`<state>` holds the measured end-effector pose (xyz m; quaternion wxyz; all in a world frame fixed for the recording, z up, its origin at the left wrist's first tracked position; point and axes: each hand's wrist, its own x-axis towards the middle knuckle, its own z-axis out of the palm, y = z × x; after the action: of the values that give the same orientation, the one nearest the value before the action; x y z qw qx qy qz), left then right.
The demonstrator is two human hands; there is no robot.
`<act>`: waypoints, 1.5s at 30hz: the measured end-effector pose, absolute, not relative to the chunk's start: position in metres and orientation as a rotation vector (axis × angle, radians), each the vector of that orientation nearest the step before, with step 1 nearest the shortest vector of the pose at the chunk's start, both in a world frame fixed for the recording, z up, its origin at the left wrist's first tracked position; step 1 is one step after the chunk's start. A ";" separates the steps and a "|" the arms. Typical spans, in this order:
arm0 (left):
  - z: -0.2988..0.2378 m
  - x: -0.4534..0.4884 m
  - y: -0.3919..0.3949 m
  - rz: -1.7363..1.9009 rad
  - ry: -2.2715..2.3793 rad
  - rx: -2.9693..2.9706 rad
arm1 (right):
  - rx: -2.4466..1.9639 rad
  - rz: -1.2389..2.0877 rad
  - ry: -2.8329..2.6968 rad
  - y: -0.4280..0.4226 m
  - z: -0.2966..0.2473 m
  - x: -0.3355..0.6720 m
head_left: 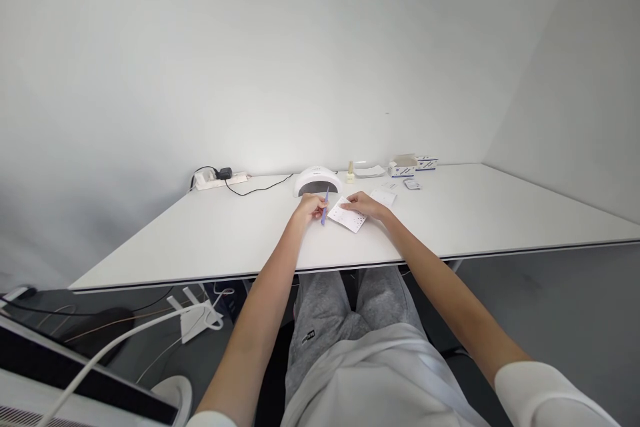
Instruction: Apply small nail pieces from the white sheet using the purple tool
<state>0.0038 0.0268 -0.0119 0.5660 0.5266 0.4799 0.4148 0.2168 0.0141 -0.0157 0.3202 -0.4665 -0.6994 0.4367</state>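
My left hand [311,207] is closed around a thin purple stick-like tool [325,207], held upright just left of a small white sheet with tiny dark dots [346,217]. My right hand [363,203] lies on the far right part of that sheet, fingers curled and pressing it to the white table [210,233]. A white dome-shaped nail lamp [317,181] stands right behind both hands.
A small bottle [351,173] and a flat white dish [370,171] stand behind the lamp. Small boxes [415,163] and packets [412,184] lie at the back right. A power strip with a black plug [220,177] sits at the back left, its cable running to the lamp.
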 end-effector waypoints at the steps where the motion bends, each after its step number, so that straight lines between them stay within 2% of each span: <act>1: -0.012 0.003 0.027 0.970 1.128 1.247 | -1.225 1.151 -1.834 0.014 -0.016 0.217; 45: -0.015 0.000 0.028 0.875 1.050 1.345 | -1.249 1.171 -1.776 0.007 -0.009 0.214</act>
<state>0.0003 0.0284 -0.0149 0.5746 0.5740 0.4482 0.3735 0.2141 0.0066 -0.0086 0.3311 -0.4778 -0.6793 0.4479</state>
